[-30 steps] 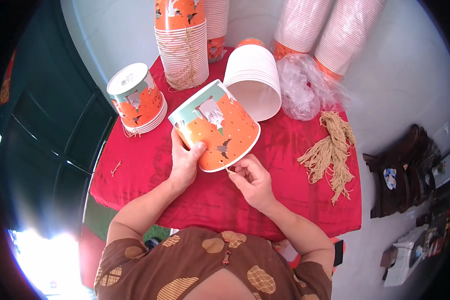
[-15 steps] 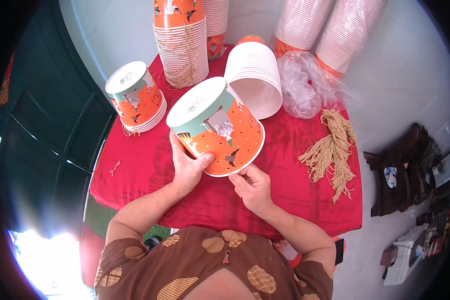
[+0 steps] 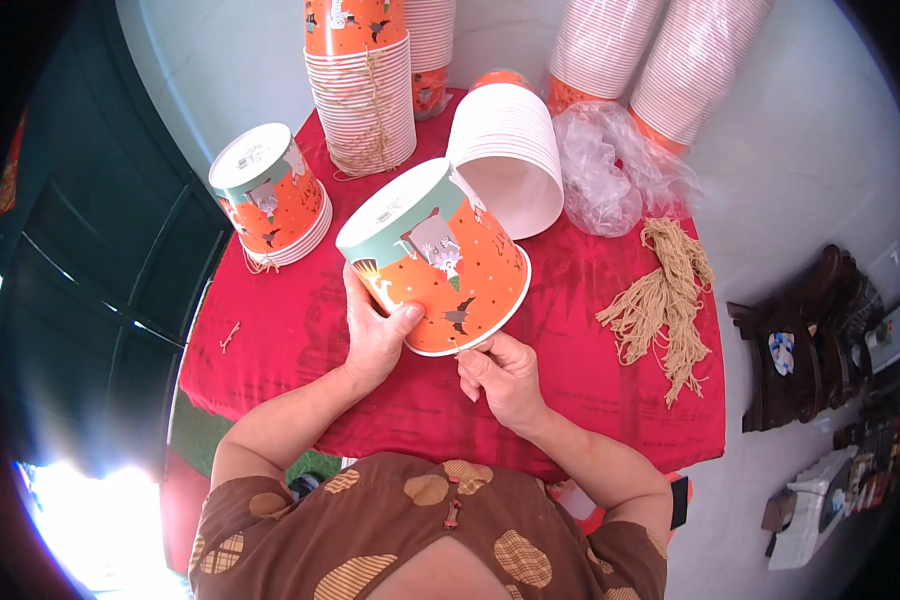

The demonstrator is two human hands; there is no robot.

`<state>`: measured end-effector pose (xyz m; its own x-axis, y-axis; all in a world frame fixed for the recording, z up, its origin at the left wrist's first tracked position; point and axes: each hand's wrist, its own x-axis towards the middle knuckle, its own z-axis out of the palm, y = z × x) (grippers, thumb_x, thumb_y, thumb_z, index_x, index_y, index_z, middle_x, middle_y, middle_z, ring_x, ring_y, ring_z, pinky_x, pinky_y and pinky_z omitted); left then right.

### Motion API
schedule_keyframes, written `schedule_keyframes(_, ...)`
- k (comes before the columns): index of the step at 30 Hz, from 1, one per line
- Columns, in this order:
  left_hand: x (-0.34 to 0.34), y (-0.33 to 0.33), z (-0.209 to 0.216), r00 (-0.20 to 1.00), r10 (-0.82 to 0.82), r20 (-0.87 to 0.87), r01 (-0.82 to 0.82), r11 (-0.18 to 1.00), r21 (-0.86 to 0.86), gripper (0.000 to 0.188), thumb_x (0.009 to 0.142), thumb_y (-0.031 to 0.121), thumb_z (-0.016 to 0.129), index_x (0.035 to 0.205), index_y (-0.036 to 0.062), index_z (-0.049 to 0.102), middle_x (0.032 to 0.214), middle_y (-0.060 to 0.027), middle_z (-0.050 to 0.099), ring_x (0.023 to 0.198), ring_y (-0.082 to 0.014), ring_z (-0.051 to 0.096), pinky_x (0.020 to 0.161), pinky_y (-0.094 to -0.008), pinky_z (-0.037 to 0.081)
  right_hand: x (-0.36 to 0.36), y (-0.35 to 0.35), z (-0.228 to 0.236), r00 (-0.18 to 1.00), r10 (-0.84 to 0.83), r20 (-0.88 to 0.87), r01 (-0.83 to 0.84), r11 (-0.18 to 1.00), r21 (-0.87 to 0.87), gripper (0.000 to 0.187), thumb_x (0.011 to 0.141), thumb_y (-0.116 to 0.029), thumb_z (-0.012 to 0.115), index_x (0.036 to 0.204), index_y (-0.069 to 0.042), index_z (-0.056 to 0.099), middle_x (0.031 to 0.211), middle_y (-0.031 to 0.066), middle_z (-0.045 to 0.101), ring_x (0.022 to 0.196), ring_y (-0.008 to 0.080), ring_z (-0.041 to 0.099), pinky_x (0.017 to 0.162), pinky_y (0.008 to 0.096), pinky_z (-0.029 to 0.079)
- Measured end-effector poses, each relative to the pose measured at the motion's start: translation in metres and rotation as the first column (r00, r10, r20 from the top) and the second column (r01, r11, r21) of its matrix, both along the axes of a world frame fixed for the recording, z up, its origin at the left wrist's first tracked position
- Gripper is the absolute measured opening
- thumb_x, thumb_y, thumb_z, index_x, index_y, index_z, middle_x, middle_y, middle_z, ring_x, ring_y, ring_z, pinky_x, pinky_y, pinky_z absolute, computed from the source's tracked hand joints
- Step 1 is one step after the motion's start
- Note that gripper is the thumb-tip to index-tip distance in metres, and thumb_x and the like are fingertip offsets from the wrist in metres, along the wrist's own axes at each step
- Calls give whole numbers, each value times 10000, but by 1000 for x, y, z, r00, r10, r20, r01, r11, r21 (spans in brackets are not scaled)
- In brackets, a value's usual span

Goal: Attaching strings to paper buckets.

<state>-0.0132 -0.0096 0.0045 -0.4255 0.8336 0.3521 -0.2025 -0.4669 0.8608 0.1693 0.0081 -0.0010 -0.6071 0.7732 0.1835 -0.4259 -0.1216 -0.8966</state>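
My left hand [image 3: 375, 335] grips an orange paper bucket [image 3: 490, 262] from its left side, thumb lying on the printed wall. The bucket is tilted upside down, its white base with a teal band facing up and its white rim toward me. At the near rim, my right hand [image 3: 503, 375] is closed in a pinch, fingertips touching the edge; a thin tan strand of twine shows there, mostly hidden by the fingers. Right of the hands lies a bundle of tan twine [image 3: 662, 300].
A short upside-down bucket stack [image 3: 270, 205] stands left on the red tablecloth [image 3: 260, 345]. Behind it rises a tall stack [image 3: 363, 105] with twine ends along its rims. White nested buckets [image 3: 510, 150] lie on their side beside crumpled clear plastic [image 3: 605, 170]. Wrapped stacks [image 3: 700, 70] lean at the wall.
The bucket has tipped slightly and shifted a little in my left hand. My right fingers remain at the rim, with the lower fingers slightly more spread.
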Motion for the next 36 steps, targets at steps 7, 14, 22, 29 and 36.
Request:
schedule_keyframes(7,-2,-1,5,1000,-3,-14,3,1000,-20,978,737,355,841,1411,51,201,1285,-120,449,1196,-221,484,1008,-386,445,-1,5,-3,998,28,49,-31,998,58,124,961,-65,587,1046,23,603,844,39,577,595,55,501,469,207,434)
schedule_keyframes(14,-5,0,6,999,41,-31,-40,999,11,989,734,328,847,1418,51,189,1290,-123,451,1194,-224,492,1002,-382,455,-4,4,0,1000,21,14,-22,994,107,83,935,1,599,1012,26,617,1018,3,533,706,5,472,569,178,385)
schedule_keyframes(22,-2,-1,6,995,39,-95,-40,999,-5,1019,729,316,847,1434,46,161,1308,-136,443,1214,-228,485,1019,-385,445,-2,7,-11,991,-124,43,113,973,202,84,940,-43,616,1002,13,612,853,37,601,574,41,504,453,190,410)
schedule_keyframes(29,-12,0,10,991,49,-127,-46,999,21,1039,722,330,852,1437,45,153,1317,-130,436,1229,-229,477,1021,-383,444,-4,9,-2,996,-78,30,72,984,165,128,973,-105,573,1028,9,595,801,36,591,557,45,480,471,195,399)
schedule_keyframes(36,-38,-25,43,982,-9,-191,34,992,124,1225,594,409,931,1456,13,157,1391,-143,399,1290,-250,427,1074,-417,376,7,20,-3,980,-137,143,113,981,159,172,1004,-135,476,930,-16,577,684,-22,499,518,21,414,452,187,322)
